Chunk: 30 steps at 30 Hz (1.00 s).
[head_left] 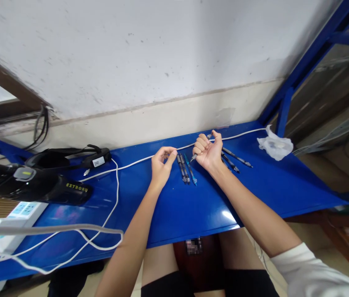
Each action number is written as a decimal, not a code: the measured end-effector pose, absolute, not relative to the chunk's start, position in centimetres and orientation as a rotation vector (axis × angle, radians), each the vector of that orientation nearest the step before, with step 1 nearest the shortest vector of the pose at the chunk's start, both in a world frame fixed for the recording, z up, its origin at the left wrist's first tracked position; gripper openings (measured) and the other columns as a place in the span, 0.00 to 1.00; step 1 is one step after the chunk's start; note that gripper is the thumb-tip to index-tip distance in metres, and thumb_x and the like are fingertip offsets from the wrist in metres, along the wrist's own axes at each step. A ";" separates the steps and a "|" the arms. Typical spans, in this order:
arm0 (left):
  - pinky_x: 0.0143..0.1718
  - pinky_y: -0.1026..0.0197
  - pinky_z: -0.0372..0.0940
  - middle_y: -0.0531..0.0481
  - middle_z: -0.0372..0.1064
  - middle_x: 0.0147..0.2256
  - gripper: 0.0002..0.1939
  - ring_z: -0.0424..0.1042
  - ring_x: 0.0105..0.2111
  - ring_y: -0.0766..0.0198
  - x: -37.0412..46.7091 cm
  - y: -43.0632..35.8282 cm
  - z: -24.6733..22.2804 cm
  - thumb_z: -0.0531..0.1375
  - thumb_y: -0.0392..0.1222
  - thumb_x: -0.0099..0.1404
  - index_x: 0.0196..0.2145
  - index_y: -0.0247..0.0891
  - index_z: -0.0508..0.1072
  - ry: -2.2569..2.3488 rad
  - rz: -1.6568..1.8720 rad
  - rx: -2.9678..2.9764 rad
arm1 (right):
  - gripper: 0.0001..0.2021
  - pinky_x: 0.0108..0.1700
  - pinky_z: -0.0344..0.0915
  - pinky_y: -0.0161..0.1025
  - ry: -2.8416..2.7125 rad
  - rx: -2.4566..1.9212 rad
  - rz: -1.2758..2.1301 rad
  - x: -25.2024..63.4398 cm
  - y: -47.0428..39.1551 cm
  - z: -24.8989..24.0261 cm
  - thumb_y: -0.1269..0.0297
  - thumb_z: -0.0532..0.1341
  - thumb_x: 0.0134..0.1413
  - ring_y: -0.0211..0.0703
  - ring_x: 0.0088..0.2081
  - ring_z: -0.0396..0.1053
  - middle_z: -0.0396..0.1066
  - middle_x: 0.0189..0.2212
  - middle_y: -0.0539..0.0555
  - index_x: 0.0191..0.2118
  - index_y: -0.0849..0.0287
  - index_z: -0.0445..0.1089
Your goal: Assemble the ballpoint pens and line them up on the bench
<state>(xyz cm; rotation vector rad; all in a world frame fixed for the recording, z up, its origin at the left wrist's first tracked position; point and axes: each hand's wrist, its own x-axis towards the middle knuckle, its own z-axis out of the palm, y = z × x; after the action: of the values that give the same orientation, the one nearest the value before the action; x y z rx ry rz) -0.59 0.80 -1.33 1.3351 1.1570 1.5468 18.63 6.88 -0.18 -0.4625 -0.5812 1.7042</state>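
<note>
My right hand (208, 152) is closed, its fingers curled around a pen (193, 157) whose clear end sticks out on the left side of the fist. My left hand (162, 165) has its thumb and forefinger pinched together by the upper ends of the pens; anything between the fingertips is too small to make out. Between my hands, two dark pens (183, 170) and a teal pen (190, 170) lie side by side on the blue table (189, 210). Right of my right hand are more dark pens (238, 157), partly hidden by it.
A white cable (131, 164) runs along the back, passing behind my hands. At left lie a black bottle (53, 185), a black strapped device (97, 159) and a white power strip (26, 214). A crumpled white plastic bag (275, 144) sits at right, near the blue frame (284, 111).
</note>
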 end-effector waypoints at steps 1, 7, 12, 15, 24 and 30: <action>0.47 0.56 0.65 0.47 0.79 0.39 0.09 0.75 0.42 0.56 -0.5 0.7 -1.3 0.71 0.49 0.67 0.40 0.42 0.83 1.173 1.529 1.373 | 0.31 0.20 0.46 0.37 -0.591 -0.485 1.682 18.6 6.8 0.2 0.40 0.62 0.61 0.36 0.20 0.34 0.40 0.15 0.41 0.23 0.50 0.42; 0.43 0.57 0.64 0.49 0.80 0.39 0.09 0.75 0.40 0.57 -0.3 0.6 -1.6 0.66 0.50 0.72 0.41 0.43 0.83 1.251 1.403 1.549 | 0.22 0.33 0.69 0.41 -0.631 -0.516 1.616 19.2 5.0 2.1 0.49 0.62 0.63 0.41 0.25 0.60 0.57 0.20 0.47 0.23 0.52 0.56; 0.47 0.53 0.64 0.47 0.81 0.42 0.09 0.75 0.45 0.53 0.0 0.1 -1.7 0.64 0.50 0.74 0.42 0.45 0.83 1.238 1.230 1.770 | 0.24 0.26 0.66 0.41 -0.908 -0.856 1.334 24.7 1.1 1.1 0.37 0.60 0.65 0.42 0.21 0.58 0.60 0.20 0.46 0.40 0.55 0.76; 0.51 0.50 0.64 0.46 0.81 0.41 0.10 0.74 0.45 0.51 0.4 -0.3 -1.4 0.63 0.51 0.74 0.41 0.47 0.84 1.178 1.159 1.862 | 0.23 0.39 0.73 0.46 -1.263 -1.208 0.793 30.3 -1.2 -0.3 0.40 0.59 0.69 0.49 0.33 0.74 0.78 0.35 0.56 0.54 0.53 0.76; 0.51 0.49 0.67 0.44 0.81 0.41 0.11 0.75 0.43 0.52 0.4 -0.1 -2.5 0.64 0.52 0.72 0.42 0.45 0.84 1.221 1.176 1.870 | 0.23 0.68 0.66 0.61 -1.993 -1.479 0.287 37.3 -2.9 -3.4 0.53 0.51 0.76 0.62 0.65 0.71 0.74 0.62 0.65 0.67 0.54 0.71; 0.50 0.50 0.69 0.44 0.80 0.45 0.08 0.75 0.47 0.52 0.4 -0.6 -2.5 0.62 0.45 0.73 0.44 0.45 0.82 1.304 1.187 1.928 | 0.25 0.70 0.64 0.62 -2.155 -1.427 0.246 36.7 -3.3 -3.3 0.55 0.52 0.76 0.61 0.70 0.65 0.70 0.67 0.65 0.71 0.54 0.68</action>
<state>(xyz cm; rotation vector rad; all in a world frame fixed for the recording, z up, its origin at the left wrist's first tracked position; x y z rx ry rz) 0.44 -0.63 -2.51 1.9281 1.3041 1.1872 36.71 -3.25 -3.26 -1.4275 -2.1554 0.2461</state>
